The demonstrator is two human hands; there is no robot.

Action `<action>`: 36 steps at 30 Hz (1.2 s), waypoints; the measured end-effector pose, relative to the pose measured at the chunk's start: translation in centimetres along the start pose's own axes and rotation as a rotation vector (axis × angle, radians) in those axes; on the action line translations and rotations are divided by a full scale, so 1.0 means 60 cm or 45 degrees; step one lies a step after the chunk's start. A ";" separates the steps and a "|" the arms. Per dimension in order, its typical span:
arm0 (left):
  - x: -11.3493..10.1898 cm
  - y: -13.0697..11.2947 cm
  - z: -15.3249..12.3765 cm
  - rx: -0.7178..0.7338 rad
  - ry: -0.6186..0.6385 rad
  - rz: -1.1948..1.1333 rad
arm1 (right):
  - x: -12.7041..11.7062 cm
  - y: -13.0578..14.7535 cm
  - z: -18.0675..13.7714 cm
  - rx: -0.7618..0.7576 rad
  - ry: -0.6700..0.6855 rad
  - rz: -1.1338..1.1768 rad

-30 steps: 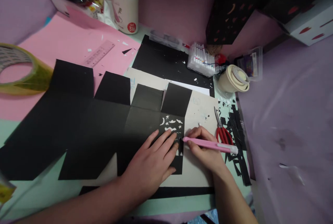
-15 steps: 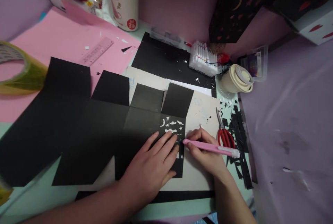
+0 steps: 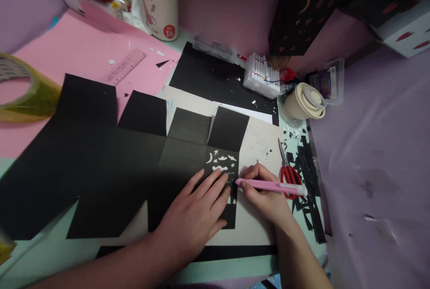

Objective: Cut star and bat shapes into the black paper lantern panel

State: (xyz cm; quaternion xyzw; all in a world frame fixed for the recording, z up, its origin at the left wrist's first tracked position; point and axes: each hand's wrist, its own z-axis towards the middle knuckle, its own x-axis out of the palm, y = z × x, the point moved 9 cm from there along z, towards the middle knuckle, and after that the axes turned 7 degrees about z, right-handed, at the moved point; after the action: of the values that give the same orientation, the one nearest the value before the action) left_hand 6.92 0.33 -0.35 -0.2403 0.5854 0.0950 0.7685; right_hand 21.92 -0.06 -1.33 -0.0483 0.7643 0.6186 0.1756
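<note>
A large black card sheet (image 3: 131, 159) with cut flaps lies across the work surface. Near its right edge are white-showing cut-outs (image 3: 220, 168) of a moon, stars and clouds. My left hand (image 3: 191, 213) lies flat on the card, fingers spread just below and over some of these shapes. In my right hand (image 3: 267, 197) a slim pink craft knife (image 3: 262, 184) is pinched between thumb and fingers. Its front end points left at the card's right edge; I cannot make out a blade. Red-handled scissors (image 3: 289, 179) lie just beyond the right hand.
Black paper scraps (image 3: 307, 177) heap at right. Behind stand a lidded cup (image 3: 302, 103), a marker case (image 3: 262, 76) and a white bottle (image 3: 159, 4). A ruler (image 3: 126, 67) rests on pink paper (image 3: 90, 51); a yellow tape roll (image 3: 43, 96) is at left.
The pink craft knife's rear end has shifted slightly left. Both hands otherwise keep almost the same place on the card.
</note>
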 end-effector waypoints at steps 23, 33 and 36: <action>-0.001 0.000 0.000 0.001 0.008 0.006 | 0.003 0.001 0.001 -0.021 0.003 0.019; -0.002 0.000 0.002 0.003 -0.004 0.011 | 0.001 0.006 0.005 -0.026 -0.012 0.003; -0.002 -0.001 0.001 0.008 0.002 0.014 | 0.000 0.007 0.005 -0.033 -0.017 0.005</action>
State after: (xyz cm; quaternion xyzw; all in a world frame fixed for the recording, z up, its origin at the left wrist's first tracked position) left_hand 6.98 0.36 -0.23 -0.2347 0.5876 0.0971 0.7683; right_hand 21.88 0.33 -1.01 -0.0450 0.7552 0.6290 0.1788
